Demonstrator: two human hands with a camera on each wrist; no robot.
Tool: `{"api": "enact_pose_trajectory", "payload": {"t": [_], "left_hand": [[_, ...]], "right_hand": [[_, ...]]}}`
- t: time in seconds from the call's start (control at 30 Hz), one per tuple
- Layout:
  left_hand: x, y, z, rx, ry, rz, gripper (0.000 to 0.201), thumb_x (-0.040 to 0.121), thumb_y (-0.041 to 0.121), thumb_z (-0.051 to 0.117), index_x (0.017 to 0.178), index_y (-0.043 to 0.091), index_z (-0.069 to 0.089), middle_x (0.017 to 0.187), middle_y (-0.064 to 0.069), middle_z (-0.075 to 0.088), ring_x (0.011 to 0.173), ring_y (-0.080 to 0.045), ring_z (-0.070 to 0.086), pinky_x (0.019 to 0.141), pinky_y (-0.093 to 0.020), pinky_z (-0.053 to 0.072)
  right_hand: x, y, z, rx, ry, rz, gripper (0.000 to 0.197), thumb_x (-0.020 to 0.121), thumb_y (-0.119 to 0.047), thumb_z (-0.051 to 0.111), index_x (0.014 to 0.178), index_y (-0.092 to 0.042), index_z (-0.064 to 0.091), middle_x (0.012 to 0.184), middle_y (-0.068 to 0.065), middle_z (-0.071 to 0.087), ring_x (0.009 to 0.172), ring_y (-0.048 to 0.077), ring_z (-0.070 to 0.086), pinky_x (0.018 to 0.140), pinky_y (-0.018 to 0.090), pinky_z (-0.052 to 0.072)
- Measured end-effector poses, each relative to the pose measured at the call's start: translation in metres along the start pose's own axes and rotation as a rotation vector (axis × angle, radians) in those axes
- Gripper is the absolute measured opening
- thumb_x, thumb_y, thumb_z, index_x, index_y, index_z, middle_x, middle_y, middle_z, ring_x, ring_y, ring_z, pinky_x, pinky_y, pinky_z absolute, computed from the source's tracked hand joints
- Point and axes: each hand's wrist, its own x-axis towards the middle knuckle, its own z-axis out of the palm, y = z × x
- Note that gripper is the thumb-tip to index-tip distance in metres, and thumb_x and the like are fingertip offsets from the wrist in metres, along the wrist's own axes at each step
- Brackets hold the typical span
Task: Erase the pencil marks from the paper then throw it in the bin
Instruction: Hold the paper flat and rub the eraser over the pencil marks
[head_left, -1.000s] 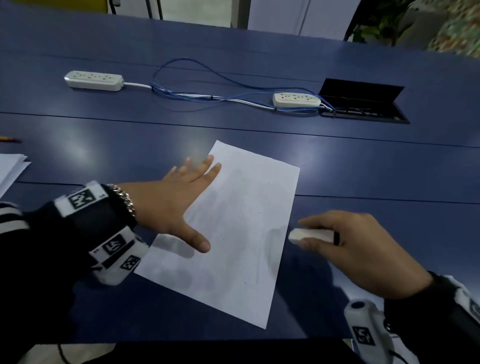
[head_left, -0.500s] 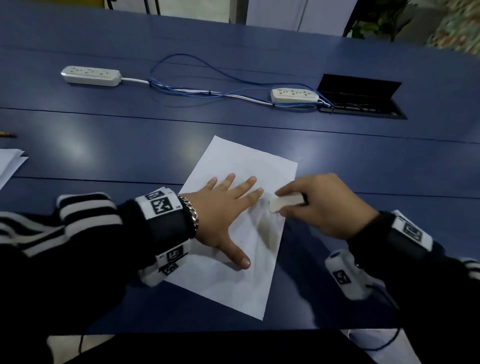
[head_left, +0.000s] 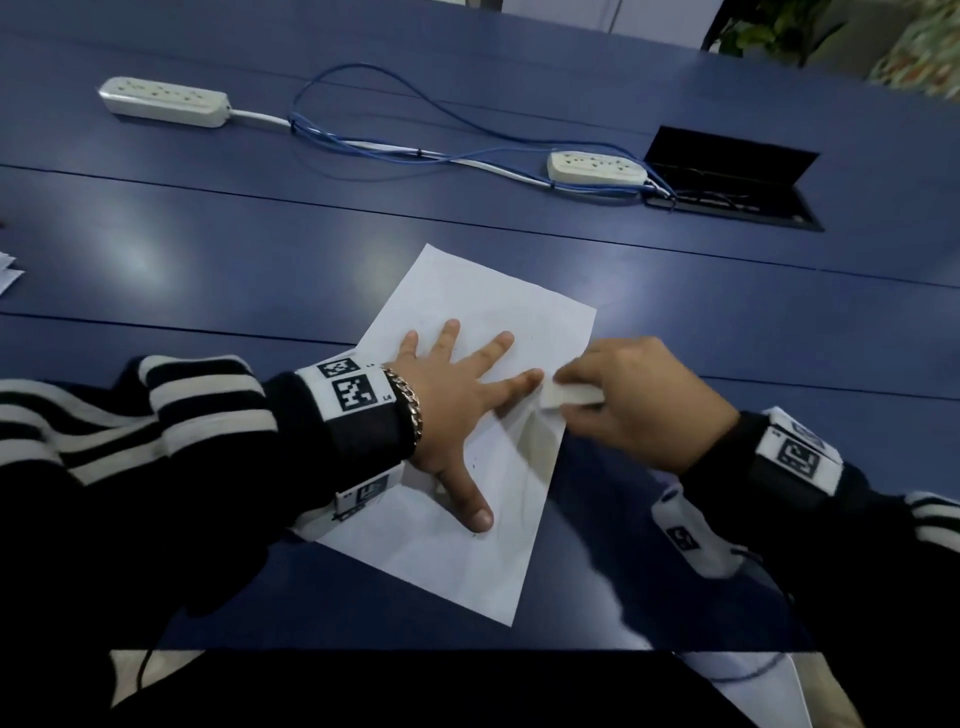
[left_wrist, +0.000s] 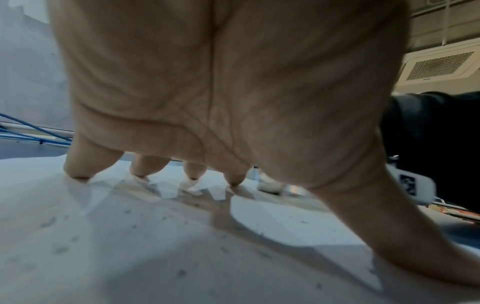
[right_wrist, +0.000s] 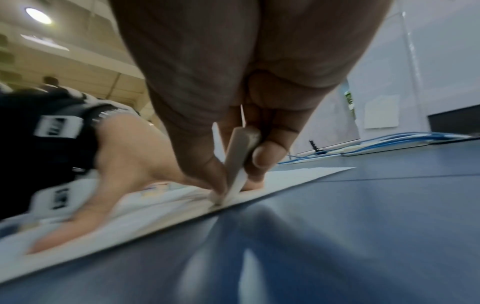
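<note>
A white sheet of paper (head_left: 483, 540) lies slanted on the blue table (head_left: 260, 270), with faint pencil marks and dark specks on it (left_wrist: 155, 246). My left hand (head_left: 457, 395) lies flat on the sheet with fingers spread, fingertips (left_wrist: 78, 174) pressing down. My right hand (head_left: 639, 400) pinches a white eraser (head_left: 569, 397) between thumb and fingers. The eraser's tip (right_wrist: 233, 185) touches the paper near its right edge, just beside my left forefinger. No bin is in view.
Two white power strips (head_left: 163, 101) (head_left: 597, 167) joined by blue and white cables (head_left: 395, 148) lie across the far half of the table. An open black cable hatch (head_left: 727, 182) sits at far right. More paper (head_left: 8, 273) pokes in at the left edge.
My right hand brought the eraser from the table right of the sheet up onto the paper. My left hand slid from the sheet's left edge toward its middle.
</note>
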Motion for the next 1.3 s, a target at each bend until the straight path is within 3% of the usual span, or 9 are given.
{"api": "enact_pose_trajectory", "payload": {"t": [0.1, 0.23, 0.43, 0.57, 0.7, 0.8, 1.07, 1.17, 1.3], "left_hand": [[0.000, 0.000, 0.000, 0.000, -0.002, -0.007, 0.161, 0.045, 0.094, 0.078, 0.151, 0.055, -0.036, 0.165, 0.009, -0.044, 0.154, -0.048, -0.029, 0.123, -0.074, -0.001], [-0.001, 0.003, -0.002, 0.002, -0.012, -0.019, 0.160, 0.045, 0.093, 0.078, 0.151, 0.055, -0.036, 0.165, 0.009, -0.044, 0.154, -0.047, -0.029, 0.123, -0.074, -0.001], [-0.002, 0.002, -0.002, -0.007, -0.008, -0.017, 0.161, 0.045, 0.093, 0.080, 0.151, 0.055, -0.035, 0.165, 0.010, -0.043, 0.155, -0.046, -0.030, 0.124, -0.073, -0.002], [0.000, 0.002, -0.001, 0.016, -0.022, -0.013, 0.162, 0.044, 0.094, 0.079, 0.150, 0.054, -0.038, 0.163, 0.008, -0.047, 0.153, -0.048, -0.032, 0.123, -0.074, -0.003], [0.000, -0.005, -0.002, 0.001, -0.005, 0.006, 0.165, 0.046, 0.092, 0.081, 0.152, 0.050, -0.038, 0.164, 0.011, -0.044, 0.154, -0.045, -0.031, 0.124, -0.070, -0.006], [-0.001, -0.020, -0.004, 0.011, 0.058, 0.045, 0.164, 0.050, 0.092, 0.079, 0.153, 0.044, -0.040, 0.164, 0.008, -0.046, 0.154, -0.040, -0.034, 0.126, -0.061, -0.013], [-0.025, -0.006, 0.016, -0.058, 0.034, 0.119, 0.148, 0.064, 0.095, 0.066, 0.160, 0.038, -0.031, 0.163, 0.011, -0.045, 0.155, -0.033, -0.034, 0.129, -0.055, -0.013], [-0.019, -0.002, 0.024, -0.042, 0.059, 0.084, 0.151, 0.060, 0.099, 0.064, 0.160, 0.036, -0.031, 0.166, 0.011, -0.041, 0.155, -0.035, -0.033, 0.128, -0.059, -0.012], [-0.017, 0.003, 0.023, -0.003, 0.068, 0.063, 0.156, 0.055, 0.101, 0.064, 0.159, 0.036, -0.033, 0.167, 0.009, -0.041, 0.156, -0.039, -0.030, 0.127, -0.062, -0.010]], "right_hand": [[-0.005, -0.001, 0.003, -0.024, 0.025, -0.018, 0.032, 0.083, -0.048, 0.053, 0.095, -0.024, 0.071, 0.085, -0.004, 0.063, 0.081, 0.020, 0.061, 0.073, 0.039, 0.053], [-0.019, -0.017, -0.003, -0.014, -0.185, -0.147, 0.041, 0.082, -0.054, 0.044, 0.098, -0.029, 0.071, 0.089, -0.006, 0.065, 0.078, 0.017, 0.062, 0.073, 0.032, 0.052], [0.002, -0.001, -0.003, -0.073, -0.005, -0.051, 0.042, 0.084, -0.053, 0.047, 0.101, -0.023, 0.071, 0.093, 0.000, 0.067, 0.088, 0.024, 0.064, 0.078, 0.039, 0.053], [-0.028, -0.023, -0.001, -0.010, -0.184, -0.162, 0.032, 0.086, -0.046, 0.048, 0.101, -0.029, 0.069, 0.094, -0.008, 0.065, 0.082, 0.015, 0.062, 0.076, 0.032, 0.052], [-0.036, 0.003, -0.019, 0.084, 0.168, 0.015, 0.019, 0.087, -0.039, 0.066, 0.103, -0.029, 0.073, 0.087, -0.012, 0.069, 0.077, 0.007, 0.061, 0.075, 0.025, 0.048], [-0.054, 0.013, -0.024, 0.149, 0.285, 0.093, 0.021, 0.088, -0.039, 0.069, 0.107, -0.031, 0.073, 0.089, -0.014, 0.071, 0.076, 0.005, 0.061, 0.072, 0.022, 0.047], [-0.052, -0.005, 0.004, 0.161, 0.069, -0.058, 0.033, 0.096, -0.047, 0.056, 0.123, -0.031, 0.067, 0.101, -0.019, 0.063, 0.078, -0.018, 0.047, 0.075, 0.002, 0.033], [-0.033, -0.014, 0.009, 0.098, 0.024, -0.127, 0.035, 0.094, -0.048, 0.061, 0.119, -0.025, 0.070, 0.099, -0.010, 0.068, 0.075, -0.003, 0.052, 0.073, 0.006, 0.036], [-0.012, -0.009, 0.010, 0.049, 0.075, -0.041, 0.036, 0.089, -0.046, 0.065, 0.116, -0.022, 0.071, 0.101, -0.002, 0.071, 0.094, 0.018, 0.065, 0.085, 0.028, 0.049]]}}
